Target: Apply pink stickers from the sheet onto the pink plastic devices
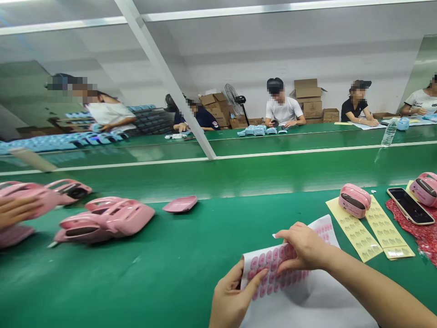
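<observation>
A white sheet of pink stickers is bent up over the green table, its rows of small pink ovals facing me. My left hand grips its left edge, thumb across the front and fingers behind. Higher up, my right hand is closed on the sheet, its thumb on the sticker rows. A small white tip shows at the right index finger; whether it is a lifted sticker or a sheet corner I cannot tell. Right of my hands, a pink rounded case with a dark window stands on yellowish label sheets.
Pink casings and a flat pink piece lie left on the table; another person's hand touches casings there. A phone rests on red bubble wrap. Co-workers sit beyond a slanted metal post. A bottle stands behind.
</observation>
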{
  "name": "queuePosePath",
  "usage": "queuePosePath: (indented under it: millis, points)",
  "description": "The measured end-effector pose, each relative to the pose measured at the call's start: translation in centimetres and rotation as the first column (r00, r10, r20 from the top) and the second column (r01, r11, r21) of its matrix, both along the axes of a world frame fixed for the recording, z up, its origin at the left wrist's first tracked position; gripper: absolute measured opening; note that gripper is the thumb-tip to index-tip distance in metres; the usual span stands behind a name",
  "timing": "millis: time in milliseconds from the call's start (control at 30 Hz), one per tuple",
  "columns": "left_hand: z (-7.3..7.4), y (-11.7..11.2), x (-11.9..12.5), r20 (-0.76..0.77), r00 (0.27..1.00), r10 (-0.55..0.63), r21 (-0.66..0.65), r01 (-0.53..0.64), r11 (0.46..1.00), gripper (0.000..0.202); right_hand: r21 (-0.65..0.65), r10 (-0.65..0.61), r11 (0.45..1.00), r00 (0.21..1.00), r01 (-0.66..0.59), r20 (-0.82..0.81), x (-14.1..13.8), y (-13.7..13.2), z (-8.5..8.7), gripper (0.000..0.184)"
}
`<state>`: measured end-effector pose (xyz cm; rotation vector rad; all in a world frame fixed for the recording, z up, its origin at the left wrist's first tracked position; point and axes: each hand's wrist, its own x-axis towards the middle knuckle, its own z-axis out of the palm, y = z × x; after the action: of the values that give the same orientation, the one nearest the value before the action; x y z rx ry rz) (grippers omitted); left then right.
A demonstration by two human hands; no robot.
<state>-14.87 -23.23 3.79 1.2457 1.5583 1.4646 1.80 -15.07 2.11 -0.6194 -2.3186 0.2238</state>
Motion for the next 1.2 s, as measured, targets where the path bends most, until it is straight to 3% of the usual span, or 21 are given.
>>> queuePosePath:
  millis: [133, 233, 333, 400, 533, 633, 767, 867, 933, 1033, 1100, 1200]
  points:
    - [-0.8, 0.5, -0.3, -0.089, 0.987, 0.134, 0.2, -0.114, 0.973, 0.026, -0.045, 0.009, 0.999, 1.0, -0.009, 0.005, -0.1, 0.4, -0.8, 0.057]
    - [-1.1, 0.8, -0.3, -0.011, 0.984, 0.177, 0.323, -0.163, 0.932, 0.029, -0.109, -0.013, 0.994, 1.0, 0.014, 0.011, -0.4, 0.4, -1.0, 0.055]
    - [-1.2, 0.8, -0.3, 0.121, 0.993, 0.008, 0.148, -0.027, 0.989, 0.03, -0.153, -0.041, 0.987, 0.997, 0.05, 0.062, -0.4, 0.3, -0.4, 0.059]
    - [-1.1, 1.0, -0.9, 0.146, 0.989, -0.027, 0.028, 0.023, 0.999, 0.036, -0.145, -0.045, 0.988, 0.993, 0.061, 0.108, 0.3, 0.4, 0.5, 0.071]
    - [-0.5, 2.0, -3.2, 0.194, 0.976, 0.103, -0.031, -0.098, 0.995, 0.049, -0.049, -0.185, 0.979, 0.966, 0.197, 0.183, 4.0, 0.9, 2.2, 0.096]
    - [-0.2, 2.7, -4.2, 0.268, 0.944, 0.194, -0.068, -0.182, 0.981, 0.054, -0.01, -0.3, 0.95, 0.922, 0.312, 0.245, 6.8, 0.9, 2.6, 0.094]
    - [-0.8, 3.2, -4.1, 0.286, 0.934, 0.214, -0.044, -0.21, 0.977, 0.051, -0.101, -0.24, 0.957, 0.936, 0.273, 0.257, 8.3, 0.4, 1.9, 0.1]
    - [-1.3, 3.5, -3.9, 0.316, 0.926, 0.207, -0.056, -0.2, 0.978, 0.049, -0.183, -0.224, 0.949, 0.958, 0.256, 0.177, 9.2, 0.2, 1.1, 0.099]
    - [-1.4, 3.7, -4.1, 0.368, 0.898, 0.243, -0.101, -0.221, 0.97, 0.05, -0.183, -0.315, 0.93, 0.948, 0.317, 0.041, 9.9, 0.0, 0.5, 0.088]
    - [-1.3, 4.1, -4.4, 0.437, 0.832, 0.342, -0.173, -0.296, 0.939, 0.052, -0.301, -0.513, 0.849, 0.815, 0.435, -0.269, 10.3, -0.4, -0.6, 0.07]
    - [-1.6, 4.4, -4.5, 0.458, 0.809, 0.369, -0.192, -0.316, 0.929, 0.052, -0.498, -0.533, 0.81, 0.743, 0.309, -0.405, 9.8, -0.8, -1.3, 0.069]
    - [-2.6, 5.0, -4.7, 0.429, 0.842, 0.326, -0.166, -0.281, 0.945, 0.049, -0.692, -0.479, 0.721, 0.71, -0.017, -0.517, 8.3, -1.4, -1.8, 0.079]
